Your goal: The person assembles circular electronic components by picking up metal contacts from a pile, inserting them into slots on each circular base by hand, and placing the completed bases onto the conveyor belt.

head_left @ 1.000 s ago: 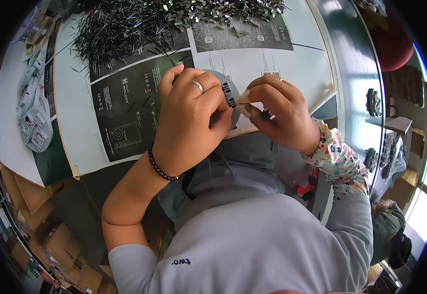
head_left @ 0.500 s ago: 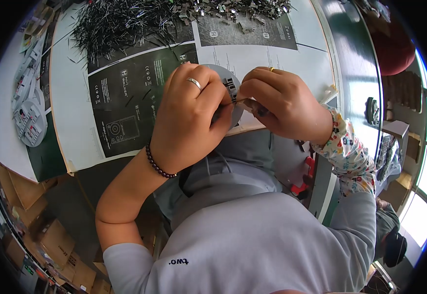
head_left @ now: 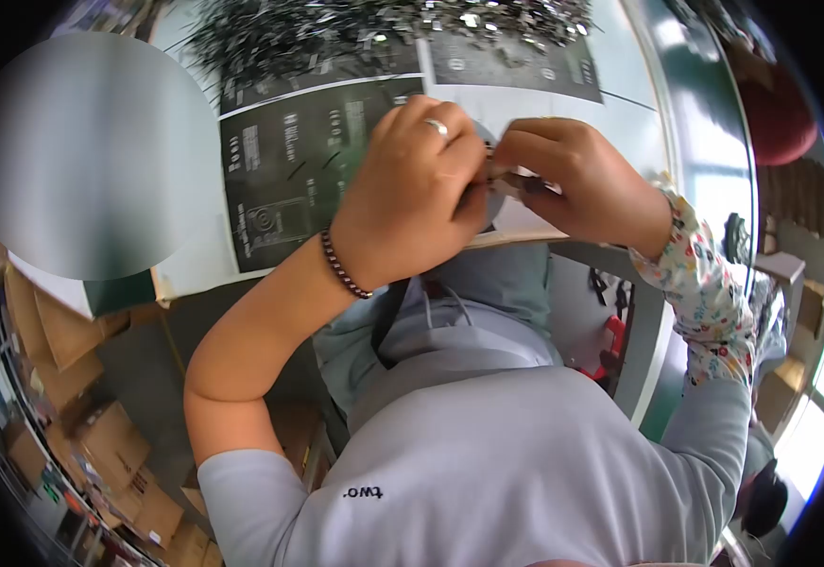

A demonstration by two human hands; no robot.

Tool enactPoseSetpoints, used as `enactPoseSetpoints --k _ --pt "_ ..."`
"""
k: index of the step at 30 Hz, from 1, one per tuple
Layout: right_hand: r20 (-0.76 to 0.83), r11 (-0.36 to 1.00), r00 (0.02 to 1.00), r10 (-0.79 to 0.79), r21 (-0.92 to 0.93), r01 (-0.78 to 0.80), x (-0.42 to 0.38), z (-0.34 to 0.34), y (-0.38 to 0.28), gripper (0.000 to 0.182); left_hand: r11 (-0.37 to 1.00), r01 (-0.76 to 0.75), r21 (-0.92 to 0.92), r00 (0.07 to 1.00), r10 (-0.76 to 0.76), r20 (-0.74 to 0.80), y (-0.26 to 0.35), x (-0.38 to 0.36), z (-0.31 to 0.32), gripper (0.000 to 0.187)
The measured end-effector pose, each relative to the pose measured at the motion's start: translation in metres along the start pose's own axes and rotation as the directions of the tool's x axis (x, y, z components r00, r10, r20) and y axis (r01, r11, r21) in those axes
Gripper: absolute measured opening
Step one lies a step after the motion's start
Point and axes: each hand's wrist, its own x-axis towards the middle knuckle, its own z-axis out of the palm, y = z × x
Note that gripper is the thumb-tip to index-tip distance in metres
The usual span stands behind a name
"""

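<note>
My left hand (head_left: pixel 421 180), with a ring and a bead bracelet, is closed, fingers curled over a round grey disc (head_left: pixel 495 206) near the table's front edge. Most of the disc is hidden behind this hand. Facing it from the right is my right hand (head_left: pixel 577 180), closed in a pinch over the disc's right side. Something small and dark (head_left: pixel 528 185) shows between its thumb and fingers, too blurred to name. The fingertips of both hands nearly meet, and what the left fingers pinch is hidden.
Beyond the hands lie a heap of thin black strips (head_left: pixel 280 42) and a pile of small shiny metal pieces (head_left: pixel 516 19). Printed dark sheets (head_left: pixel 280 189) cover the table. A blurred round patch hides the left side. Cardboard boxes (head_left: pixel 110 444) stand at lower left.
The whole view has shifted, so hands and table appear farther right and blurrier. Both hands keep their closed pose at the disc. A blurred patch now covers the white parts at left.
</note>
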Motion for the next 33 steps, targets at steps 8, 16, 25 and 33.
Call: enactPoseSetpoints --k 8,16,25,33 --pt "0.013 0.990 0.998 0.054 0.133 -0.055 -0.004 -0.007 0.001 0.026 0.999 -0.008 -0.046 0.999 0.010 0.046 -0.005 0.006 -0.002 0.016" --pt "-0.035 0.997 0.999 0.038 -0.072 -0.041 -0.006 -0.003 -0.007 0.026 1.000 -0.023 0.000 0.999 0.023 0.023 -0.008 0.007 -0.001 0.019" --pt "-0.013 0.846 0.997 -0.072 -0.531 0.054 -0.021 0.010 -0.034 0.053 0.998 -0.054 0.010 0.999 0.054 -0.005 -0.015 0.003 0.000 0.028" --pt "0.061 0.795 0.996 -0.067 -0.600 0.090 -0.019 0.015 -0.033 0.053 0.999 -0.030 -0.020 0.999 0.030 -0.011 -0.018 0.000 -0.017 0.026"
